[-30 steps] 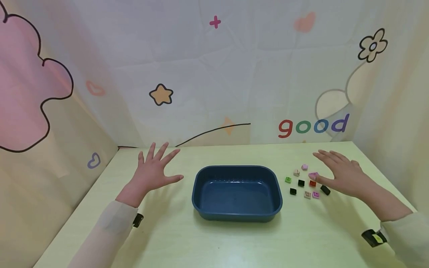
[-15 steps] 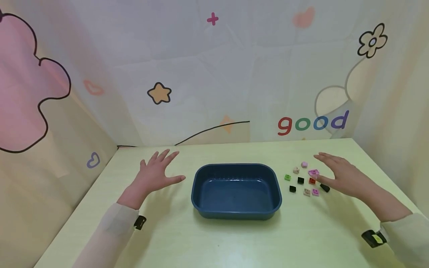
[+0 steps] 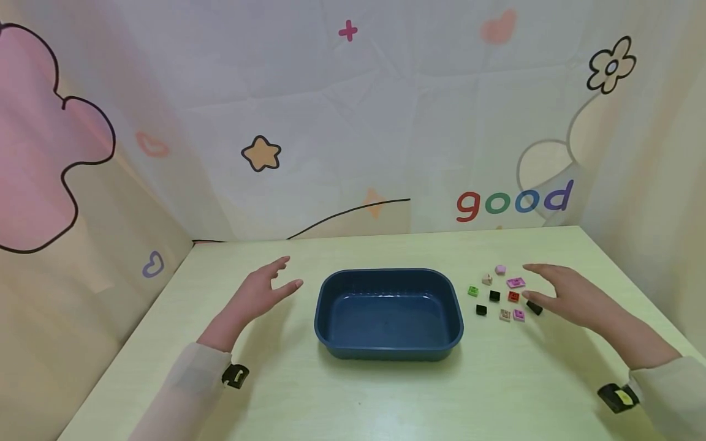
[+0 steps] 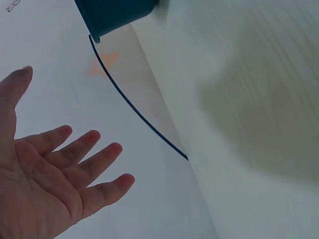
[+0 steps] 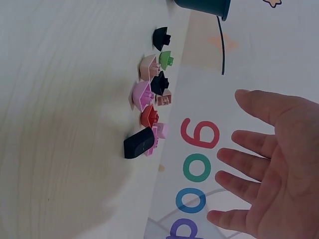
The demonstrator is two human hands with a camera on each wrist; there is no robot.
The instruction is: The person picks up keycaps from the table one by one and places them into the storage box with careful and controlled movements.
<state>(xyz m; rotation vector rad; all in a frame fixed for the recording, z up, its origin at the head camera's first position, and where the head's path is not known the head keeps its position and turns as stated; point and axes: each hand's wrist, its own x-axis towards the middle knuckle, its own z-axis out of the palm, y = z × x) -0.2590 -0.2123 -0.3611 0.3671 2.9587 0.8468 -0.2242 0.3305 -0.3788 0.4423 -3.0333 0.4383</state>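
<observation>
A dark blue rectangular tray (image 3: 388,354) stands mid-table with nothing in it. To its left, my left hand (image 3: 258,296) hovers above the table, fingers spread and slightly bent; its bare palm (image 4: 40,199) shows in the left wrist view. My right hand (image 3: 579,297) hovers at the right edge of a group of small keycaps, its thumb near a long black one (image 3: 534,307) and a red one (image 3: 513,297). In the right wrist view that hand (image 5: 279,169) holds nothing, and the black keycap (image 5: 139,143) lies apart from it.
Several more keycaps, including a green one (image 3: 473,291), a pink one (image 3: 516,282) and a beige one (image 3: 505,315), lie scattered right of the tray. A printed cloth (image 3: 331,122) hangs behind the table (image 3: 358,398) and along both sides. Each sleeve has a black device at the wrist.
My left hand has turned, so its fingers now overlap in the head view. The right hand has shifted slightly downward, and its fingers look closer together. The tray and keycaps have stayed put.
</observation>
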